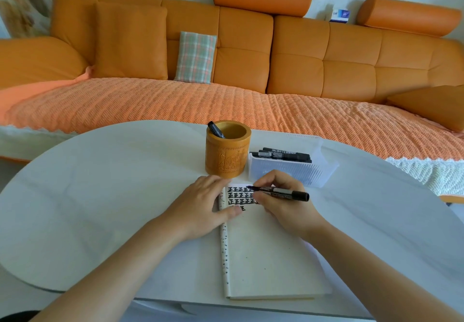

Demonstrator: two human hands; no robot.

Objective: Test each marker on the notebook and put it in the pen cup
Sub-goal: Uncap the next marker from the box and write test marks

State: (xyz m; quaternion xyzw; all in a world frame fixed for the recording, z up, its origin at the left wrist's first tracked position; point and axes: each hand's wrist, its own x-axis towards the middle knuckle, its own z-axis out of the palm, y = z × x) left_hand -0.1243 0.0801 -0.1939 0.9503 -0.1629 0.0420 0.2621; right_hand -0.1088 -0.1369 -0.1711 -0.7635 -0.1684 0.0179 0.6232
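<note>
Centre frame: your right hand (283, 203) grips 1 black marker (281, 191), fingers (273, 178) curled round its barrel, tip at the top of the notebook (263, 254) page beside rows of black test marks. Your left hand (200, 203) lies flat, fingers straight, pressing the notebook's left edge. The notebook lies on the white surface (100, 196), lower centre. The pen cup (228, 149) stands just above your left hand, with 1 capped marker (216, 130) leaning at its left rim. The white tray (288, 171) right of the cup holds more spare markers (283, 155).
</note>
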